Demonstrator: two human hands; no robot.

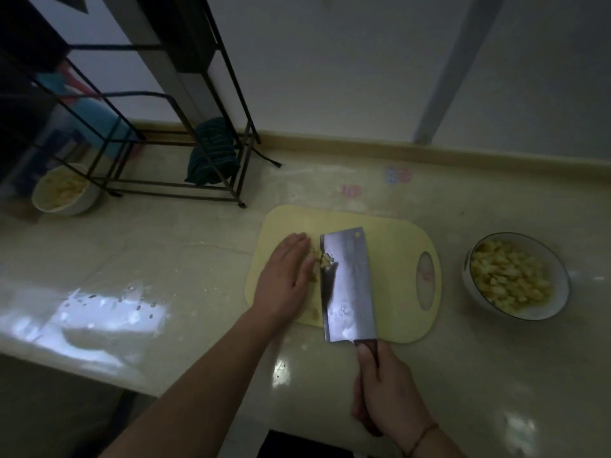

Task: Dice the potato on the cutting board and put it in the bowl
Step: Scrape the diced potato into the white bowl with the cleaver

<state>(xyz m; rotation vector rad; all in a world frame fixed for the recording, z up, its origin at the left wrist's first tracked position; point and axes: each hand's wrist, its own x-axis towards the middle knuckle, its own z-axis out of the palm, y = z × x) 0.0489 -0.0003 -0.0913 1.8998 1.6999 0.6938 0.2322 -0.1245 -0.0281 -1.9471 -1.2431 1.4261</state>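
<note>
Head view, frame centre: my left hand (287,276) lies flat, fingers straight together, herding potato bits (325,259); right hand (385,388) clamps the cleaver (347,285) handle. Bits look light, wet, slippery, so scoop them on the blade.

No text can be read; the coloured marks on the counter (373,185) are blurred.

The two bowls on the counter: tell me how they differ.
The right bowl stands in the open beside the cutting board; the left bowl sits far off, partly under the black wire rack. The right bowl shows a dark rim line; the left bowl looks plain, though it is dim there. Both are pale, upright and hold yellowish diced pieces.
</note>
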